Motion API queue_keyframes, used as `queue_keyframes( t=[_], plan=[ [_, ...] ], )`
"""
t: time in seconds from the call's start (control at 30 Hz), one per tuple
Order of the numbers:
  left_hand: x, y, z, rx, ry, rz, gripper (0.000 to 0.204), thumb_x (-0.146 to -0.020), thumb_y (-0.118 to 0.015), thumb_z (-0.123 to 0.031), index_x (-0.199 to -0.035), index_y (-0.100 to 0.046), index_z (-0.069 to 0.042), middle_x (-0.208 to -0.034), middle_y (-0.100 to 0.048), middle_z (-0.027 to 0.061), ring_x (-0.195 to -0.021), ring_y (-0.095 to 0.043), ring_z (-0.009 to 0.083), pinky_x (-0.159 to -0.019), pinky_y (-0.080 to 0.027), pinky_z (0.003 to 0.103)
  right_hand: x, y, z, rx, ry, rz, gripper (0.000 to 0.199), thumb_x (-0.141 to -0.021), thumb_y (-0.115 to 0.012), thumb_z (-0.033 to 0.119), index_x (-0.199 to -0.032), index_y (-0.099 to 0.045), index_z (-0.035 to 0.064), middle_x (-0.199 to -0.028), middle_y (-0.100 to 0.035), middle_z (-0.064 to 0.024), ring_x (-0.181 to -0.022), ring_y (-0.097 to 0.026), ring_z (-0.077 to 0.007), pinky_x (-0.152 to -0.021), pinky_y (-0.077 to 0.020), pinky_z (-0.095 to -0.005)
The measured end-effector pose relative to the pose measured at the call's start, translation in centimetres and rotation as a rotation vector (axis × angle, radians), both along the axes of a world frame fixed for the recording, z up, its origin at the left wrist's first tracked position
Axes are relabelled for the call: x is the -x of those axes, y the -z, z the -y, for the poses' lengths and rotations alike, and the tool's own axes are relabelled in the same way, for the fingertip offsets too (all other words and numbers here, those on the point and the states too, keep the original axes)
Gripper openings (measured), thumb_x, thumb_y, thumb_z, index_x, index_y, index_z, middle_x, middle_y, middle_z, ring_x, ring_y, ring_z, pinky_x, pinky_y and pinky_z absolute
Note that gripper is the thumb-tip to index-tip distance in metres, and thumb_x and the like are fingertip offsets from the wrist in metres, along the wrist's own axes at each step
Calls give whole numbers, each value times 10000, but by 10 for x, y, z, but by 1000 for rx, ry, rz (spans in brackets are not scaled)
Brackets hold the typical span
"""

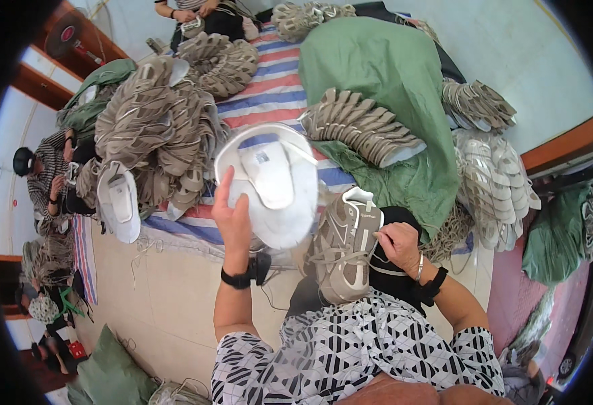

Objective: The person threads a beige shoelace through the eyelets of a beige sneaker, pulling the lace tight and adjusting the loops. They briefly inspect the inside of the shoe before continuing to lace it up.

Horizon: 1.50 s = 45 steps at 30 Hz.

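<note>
My left hand [234, 219] holds up a white-lined shoe upper [301, 216] by its lower left edge, with a finger and the thumb on the near face. Its hollow white inside is turned up, showing a small printed label. On my lap lies a beige-brown shoe upper [340, 246] with laces across its front and its tongue end pointing away from me. My right hand [399, 246] is closed in a pinch at the right edge of that upper. What its fingertips grip is too small to make out.
Stacked beige uppers [141, 115] rise at the left, with a single white-lined upper [117, 202] in front. A row of uppers [364, 128] lies on a green sack [377, 61] over the striped sheet [269, 81]. More uppers [492, 182] stand at right. People sit at the far left and back.
</note>
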State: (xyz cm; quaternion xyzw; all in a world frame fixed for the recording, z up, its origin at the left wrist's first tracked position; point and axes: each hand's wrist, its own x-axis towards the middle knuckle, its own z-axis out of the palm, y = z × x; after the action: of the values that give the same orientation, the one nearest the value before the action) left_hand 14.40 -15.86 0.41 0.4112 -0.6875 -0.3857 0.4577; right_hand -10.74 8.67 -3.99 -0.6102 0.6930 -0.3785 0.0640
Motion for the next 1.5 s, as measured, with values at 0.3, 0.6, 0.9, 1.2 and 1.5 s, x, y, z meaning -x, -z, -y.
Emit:
queue_keyframes(
  t=[0.3,0.6,0.9,1.2,1.5],
  plan=[
    [10,-72,-104,-700,342,-660,689,-737,-526,81,-1408,-382,21,-1326,-504,134,-1137,-551,185,-948,-442,283,-6,6,-10,2,75,-77,152,-811,-664,174,-733,-584,72,-629,-562,-107,-587,-561,-296,-550,-422,-394],
    [-2,-55,-131,-1094,432,-889,623,-793,-551,43,-1394,-392,23,-1321,-511,158,-1137,-567,203,-965,-469,322,-7,2,-13,-21,147,307,187,-863,-609,225,-950,-614,59,-771,-628,-73,-686,-600,-228,-612,-452,-329],
    [-27,-44,-144,-1015,483,-712,615,-812,-639,-33,-1380,-411,29,-1294,-535,142,-1134,-557,180,-967,-448,298,-50,-109,26,-202,-236,1174,770,-825,-654,245,-1437,-259,-5,-1362,-414,-168,-1258,-406,-227,-1060,-307,-331],
    [-42,-32,-145,-825,486,-405,626,-764,-723,-83,-1339,-489,3,-1294,-540,92,-1141,-523,159,-981,-400,287,-56,-107,23,-326,-176,1445,778,-811,-676,245,-1421,-280,-32,-1357,-426,-148,-1264,-405,-217,-1067,-297,-328],
    [-45,-39,-142,-700,500,-298,630,-734,-731,-103,-1321,-519,-14,-1283,-526,96,-1198,-482,191,-1027,-357,323,-54,-98,28,-319,-194,1561,844,-794,-697,311,-1463,-262,37,-1209,-535,-125,-1105,-546,-198,-969,-436,-317]
  ],
)
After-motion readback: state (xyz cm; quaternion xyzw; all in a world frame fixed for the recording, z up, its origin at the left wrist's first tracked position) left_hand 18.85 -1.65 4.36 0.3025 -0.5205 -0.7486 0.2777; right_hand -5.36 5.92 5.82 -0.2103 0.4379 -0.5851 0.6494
